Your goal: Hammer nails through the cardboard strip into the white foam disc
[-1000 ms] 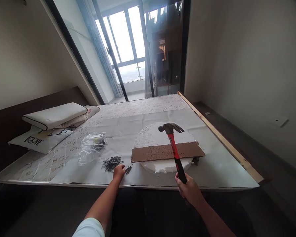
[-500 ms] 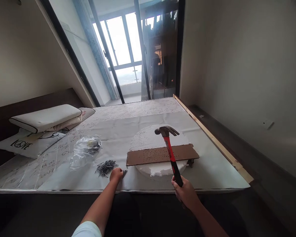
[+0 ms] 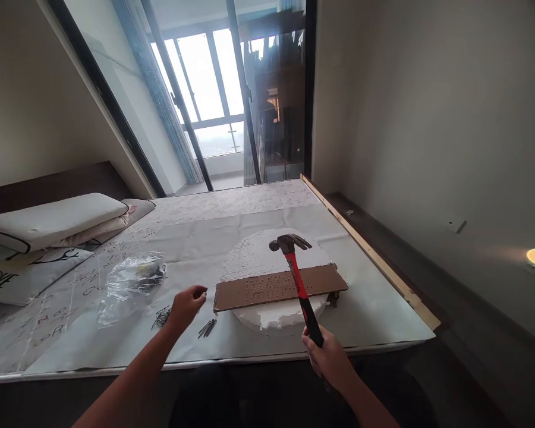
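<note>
A claw hammer (image 3: pixel 299 279) with a red and black handle stands raised in my right hand (image 3: pixel 329 355), which is wrapped round the lower grip. Behind the hammer lies a brown board (image 3: pixel 236 292) dotted with rows of small nail heads or holes. It rests across a round white foam disc (image 3: pixel 249 252). My left hand (image 3: pixel 186 309) is just left of the board's end, thumb and fingers pinched on a small dark nail whose tip barely shows. Below it a small bunch of nails (image 3: pixel 207 328) lies on the sheet. A larger nail pile (image 3: pixel 161 318) is partly hidden by that hand.
A pale sheet (image 3: pixel 191 238) covers much of the mattress (image 3: pixel 223 199). On it sits a clear plastic bag (image 3: pixel 131 285). Pillows (image 3: pixel 62 217) lie at the left, and a wooden rail (image 3: pixel 370 252) runs along the right edge. Sliding glass doors stand behind.
My left hand has risen from the small nail bunch and moved up and left, fingers pinched. The view has shifted slightly to the right. The hammer stays in my right hand.
</note>
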